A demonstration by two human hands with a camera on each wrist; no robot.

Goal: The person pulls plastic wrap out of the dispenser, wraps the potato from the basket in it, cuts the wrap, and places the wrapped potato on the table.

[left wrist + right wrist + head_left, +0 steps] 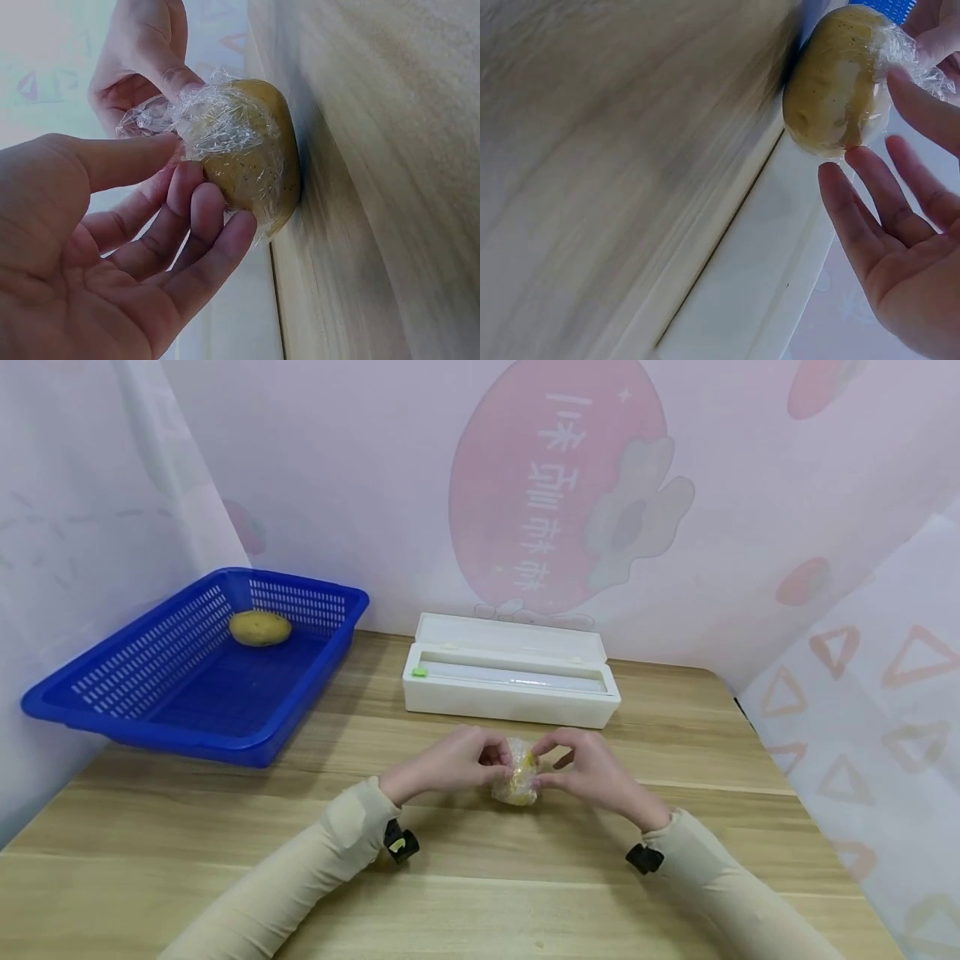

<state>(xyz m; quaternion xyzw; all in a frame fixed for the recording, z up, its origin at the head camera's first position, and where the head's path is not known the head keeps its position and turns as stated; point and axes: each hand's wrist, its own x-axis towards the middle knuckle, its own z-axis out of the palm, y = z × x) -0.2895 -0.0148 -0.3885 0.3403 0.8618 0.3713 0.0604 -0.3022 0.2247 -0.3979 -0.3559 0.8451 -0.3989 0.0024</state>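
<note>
A potato (825, 90) wrapped in clear plastic wrap (225, 124) stands on the table, the film bunched up at its upper end. My left hand (457, 762) pinches the gathered film between thumb and fingers, its other fingertips against the potato's side. From the other side my right hand (596, 770) holds the wrapped potato, thumb on the crumpled film and fingertips at the potato's edge. In the right wrist view, the right hand's fingers are only slightly bent.
A white plastic wrap dispenser box (510, 710) with raised lid and a green slider (419, 672) lies just behind the hands. To the left stands a blue basket (225, 745) holding another potato (260, 628). Printed curtains hang behind the wooden table (480, 902).
</note>
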